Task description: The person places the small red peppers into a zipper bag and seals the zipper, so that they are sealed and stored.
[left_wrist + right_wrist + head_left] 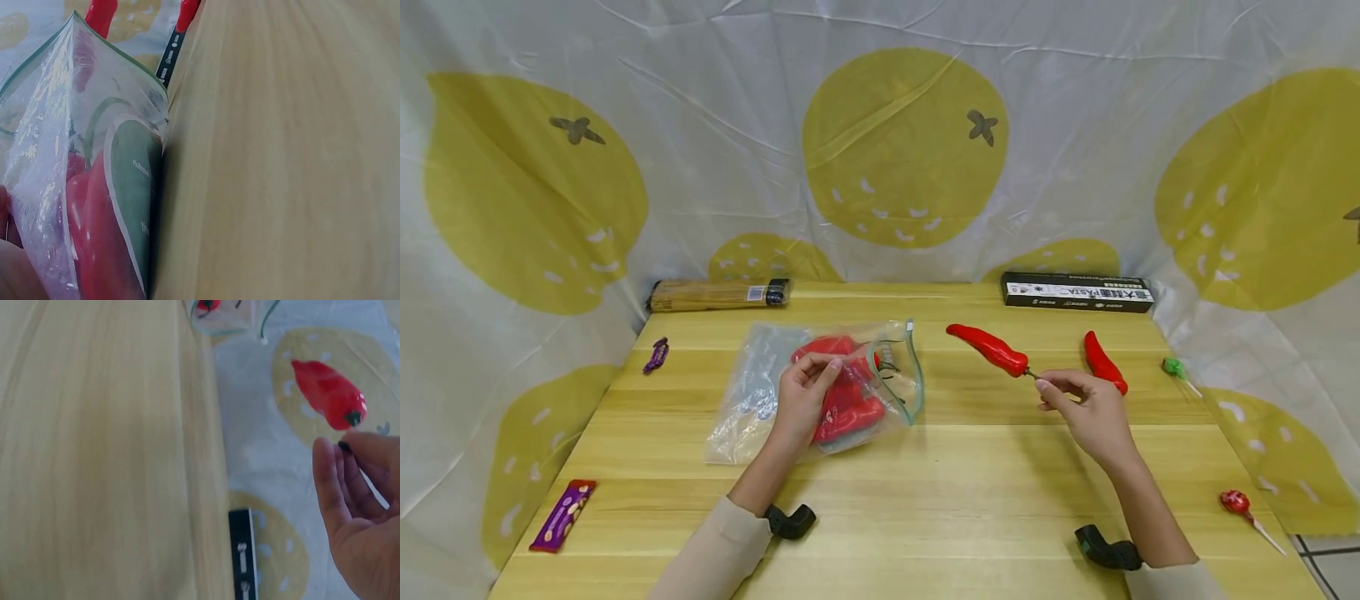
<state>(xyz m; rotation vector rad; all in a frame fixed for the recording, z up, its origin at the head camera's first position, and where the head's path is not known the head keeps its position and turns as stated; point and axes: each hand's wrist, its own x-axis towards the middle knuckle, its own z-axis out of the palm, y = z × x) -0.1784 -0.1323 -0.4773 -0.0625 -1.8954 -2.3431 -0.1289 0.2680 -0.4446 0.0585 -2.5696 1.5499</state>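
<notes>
A clear resealable bag (741, 421) with a green-edged mouth is laid on the wooden table (940, 500), and its upper layer is pinched near the mouth between the thumb and fingers of the left hand (805, 393). The mouth is parted and turned toward the right hand (1086, 412), and red peppers (850, 421) with green stems are held inside the bag. By the thumb and fingertips of the right hand, a red chili pepper (988, 348) is gripped at its thin stem; it is suspended above the table, well apart from the bag mouth, with its tip directed toward the bag's side. A second red chili pepper (1103, 362) is seen just beyond the right hand. In the left wrist view, a green panel printed with "name" is shown on the bag. Along the back edge, a spaghetti pack (707, 295) is placed at the left and a black pasta box (1078, 292) at the right. A small purple-wrapped candy (656, 356) and a purple-and-red chocolate bar (562, 515) are set on the left side, a green lollipop (1174, 367) and a red lollipop (1236, 502) on the right. The table is backed by a white cloth (1052, 167) patterned with large yellow fruit.
</notes>
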